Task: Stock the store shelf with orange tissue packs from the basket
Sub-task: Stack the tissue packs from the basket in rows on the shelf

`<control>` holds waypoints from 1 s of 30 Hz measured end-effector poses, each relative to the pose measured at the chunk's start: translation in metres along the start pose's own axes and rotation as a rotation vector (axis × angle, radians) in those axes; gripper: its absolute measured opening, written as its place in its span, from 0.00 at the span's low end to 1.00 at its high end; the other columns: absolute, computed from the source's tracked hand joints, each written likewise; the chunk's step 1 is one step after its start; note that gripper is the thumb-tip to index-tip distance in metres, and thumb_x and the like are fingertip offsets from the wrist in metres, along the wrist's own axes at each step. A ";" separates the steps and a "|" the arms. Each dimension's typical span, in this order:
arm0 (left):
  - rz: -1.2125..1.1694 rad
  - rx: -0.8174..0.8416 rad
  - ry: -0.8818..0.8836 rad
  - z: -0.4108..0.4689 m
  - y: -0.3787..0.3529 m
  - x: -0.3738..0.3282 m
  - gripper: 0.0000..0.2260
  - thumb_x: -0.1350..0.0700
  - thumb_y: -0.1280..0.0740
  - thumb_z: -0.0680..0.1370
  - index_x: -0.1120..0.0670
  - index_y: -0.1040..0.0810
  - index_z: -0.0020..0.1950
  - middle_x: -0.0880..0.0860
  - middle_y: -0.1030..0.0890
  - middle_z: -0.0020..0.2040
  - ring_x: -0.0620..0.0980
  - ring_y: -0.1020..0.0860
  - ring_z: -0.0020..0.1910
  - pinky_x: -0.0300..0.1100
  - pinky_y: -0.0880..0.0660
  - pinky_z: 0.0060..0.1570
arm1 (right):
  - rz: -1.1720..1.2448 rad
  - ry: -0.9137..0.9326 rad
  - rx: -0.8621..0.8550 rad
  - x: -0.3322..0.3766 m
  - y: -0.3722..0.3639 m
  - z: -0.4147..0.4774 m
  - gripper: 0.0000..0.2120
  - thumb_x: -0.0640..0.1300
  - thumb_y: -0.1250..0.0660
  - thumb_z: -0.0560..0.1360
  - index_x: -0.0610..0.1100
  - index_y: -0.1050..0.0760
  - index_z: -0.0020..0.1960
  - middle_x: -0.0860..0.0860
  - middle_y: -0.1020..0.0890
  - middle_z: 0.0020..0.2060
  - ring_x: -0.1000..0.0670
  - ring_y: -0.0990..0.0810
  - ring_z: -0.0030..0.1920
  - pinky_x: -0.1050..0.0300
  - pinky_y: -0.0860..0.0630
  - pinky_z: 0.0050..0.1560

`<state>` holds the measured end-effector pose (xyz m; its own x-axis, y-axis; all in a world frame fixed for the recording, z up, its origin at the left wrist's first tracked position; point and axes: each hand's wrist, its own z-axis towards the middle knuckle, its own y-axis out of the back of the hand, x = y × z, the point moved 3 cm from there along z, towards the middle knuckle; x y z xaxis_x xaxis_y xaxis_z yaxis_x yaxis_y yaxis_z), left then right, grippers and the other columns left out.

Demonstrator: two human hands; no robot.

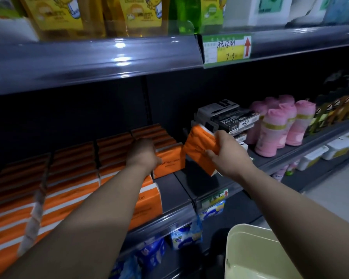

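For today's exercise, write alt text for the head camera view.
The right hand holds a tilted orange tissue pack above the shelf, while the left hand rests on packs already stacked there. A pale basket sits below.

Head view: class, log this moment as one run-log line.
right hand: holds orange tissue pack, tilted above shelf gap | left hand: on shelved pack | basket: lower right
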<state>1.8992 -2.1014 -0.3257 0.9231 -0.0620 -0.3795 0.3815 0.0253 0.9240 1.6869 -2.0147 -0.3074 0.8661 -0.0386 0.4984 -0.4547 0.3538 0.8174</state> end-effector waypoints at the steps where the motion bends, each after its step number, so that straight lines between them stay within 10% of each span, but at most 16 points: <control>1: 0.001 -0.002 0.009 0.000 0.001 0.000 0.16 0.52 0.23 0.68 0.53 0.24 0.51 0.54 0.21 0.47 0.53 0.22 0.46 0.45 0.23 0.44 | 0.001 0.007 0.000 0.000 -0.001 0.001 0.18 0.49 0.34 0.74 0.47 0.34 0.60 0.47 0.26 0.54 0.46 0.25 0.46 0.54 0.30 0.46; 17: -0.154 -0.022 -0.049 -0.002 0.011 0.019 0.18 0.51 0.28 0.72 0.52 0.24 0.59 0.53 0.22 0.57 0.51 0.24 0.49 0.39 0.31 0.45 | -0.035 0.130 0.186 0.012 -0.004 0.004 0.20 0.43 0.30 0.69 0.52 0.29 0.59 0.58 0.32 0.41 0.45 0.31 0.57 0.53 0.31 0.59; 23: -0.038 -0.085 -0.057 -0.030 0.031 0.048 0.07 0.48 0.36 0.77 0.48 0.23 0.51 0.52 0.21 0.52 0.49 0.25 0.45 0.41 0.29 0.44 | -0.036 0.168 0.251 0.031 -0.033 0.004 0.21 0.38 0.35 0.69 0.55 0.28 0.58 0.51 0.27 0.46 0.43 0.33 0.58 0.54 0.31 0.61; 30: 0.079 -0.137 -0.081 -0.056 0.037 0.082 0.18 0.45 0.36 0.76 0.51 0.24 0.63 0.52 0.22 0.60 0.52 0.24 0.57 0.42 0.27 0.51 | -0.026 0.187 0.295 0.046 -0.068 0.013 0.21 0.36 0.36 0.70 0.51 0.27 0.60 0.47 0.36 0.54 0.44 0.37 0.60 0.60 0.38 0.61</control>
<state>1.9914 -2.0496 -0.3253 0.9459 -0.1341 -0.2954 0.3156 0.1687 0.9338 1.7549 -2.0527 -0.3360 0.8889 0.1373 0.4371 -0.4487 0.0683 0.8911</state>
